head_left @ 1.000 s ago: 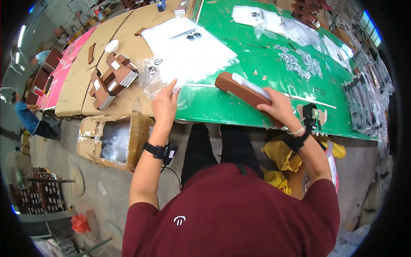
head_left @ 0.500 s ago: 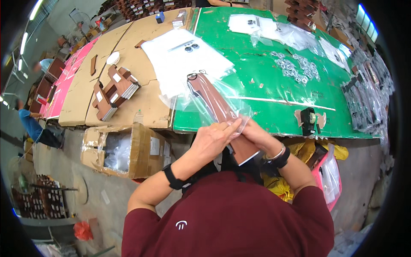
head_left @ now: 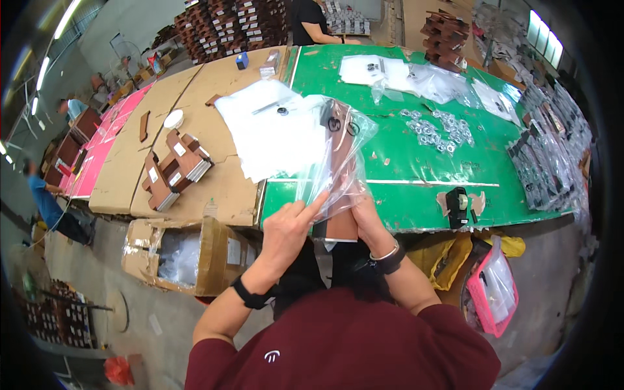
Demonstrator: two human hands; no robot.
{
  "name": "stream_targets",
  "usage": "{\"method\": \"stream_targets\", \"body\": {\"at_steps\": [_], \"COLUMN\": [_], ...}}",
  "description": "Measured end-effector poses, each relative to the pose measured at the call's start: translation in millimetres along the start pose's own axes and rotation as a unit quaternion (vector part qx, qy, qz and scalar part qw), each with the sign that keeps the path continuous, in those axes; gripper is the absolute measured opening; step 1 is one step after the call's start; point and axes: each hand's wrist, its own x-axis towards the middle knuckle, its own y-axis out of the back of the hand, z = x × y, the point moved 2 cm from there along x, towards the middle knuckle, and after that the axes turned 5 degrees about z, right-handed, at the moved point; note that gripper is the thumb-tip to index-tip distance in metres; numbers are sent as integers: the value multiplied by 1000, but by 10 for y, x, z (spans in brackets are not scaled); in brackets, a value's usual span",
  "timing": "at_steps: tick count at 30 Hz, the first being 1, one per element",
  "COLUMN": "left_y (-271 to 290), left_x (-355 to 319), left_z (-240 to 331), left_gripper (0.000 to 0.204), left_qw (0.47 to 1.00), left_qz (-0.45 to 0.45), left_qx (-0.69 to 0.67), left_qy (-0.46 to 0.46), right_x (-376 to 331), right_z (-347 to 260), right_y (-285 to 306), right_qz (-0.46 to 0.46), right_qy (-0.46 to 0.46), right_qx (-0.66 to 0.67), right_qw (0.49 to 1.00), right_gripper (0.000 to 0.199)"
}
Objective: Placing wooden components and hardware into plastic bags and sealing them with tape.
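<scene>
A flat brown wooden slat (head_left: 340, 227) lies partly inside a clear plastic bag (head_left: 364, 133) over the front edge of the green table. Its near end sticks out of the bag, while the far part shows through the film beside dark printed marks. My left hand (head_left: 287, 229) pinches the bag's film on the slat's left side. Along the right side of the slat, my right hand (head_left: 368, 226) is wrapped round it and the film; some of its fingers are hidden. A stack of flat clear bags (head_left: 263, 140) lies just beyond my left hand.
Brown wooden pieces (head_left: 174, 170) stand stacked on the cardboard-covered table. Small bagged rings (head_left: 439, 132), a tape dispenser (head_left: 457, 207) and a pile of bagged slats (head_left: 546, 166) lie on the green table (head_left: 416, 208). An open carton (head_left: 211, 257) stands below at left. Another person (head_left: 312, 23) is across the table.
The slat and bag have turned more upright and shifted left. My left hand has moved left off the slat, drawing the film out wider. My right hand has moved to the slat's lower right side.
</scene>
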Motion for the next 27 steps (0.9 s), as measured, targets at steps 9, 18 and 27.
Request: {"method": "stream_targets", "body": {"at_steps": [9,18,27], "left_y": [-47,128,-218], "left_x": [272,-349,281], "left_z": [218,111,-1125], "left_gripper": [38,54,99], "left_qw": [993,994,747], "left_qz": [-5,-104,47], "left_qx": [0,-43,-504], "left_qy": [-117,6,430], "right_x": [282,338,41], "right_z": [649,172,209], "right_y": [131,138,-45], "right_qz": [-33,104,78], "right_qy": [83,176,206], "right_qx": [56,-175,-225], "right_qw": [994,963,949], "right_gripper": [46,62,79]}}
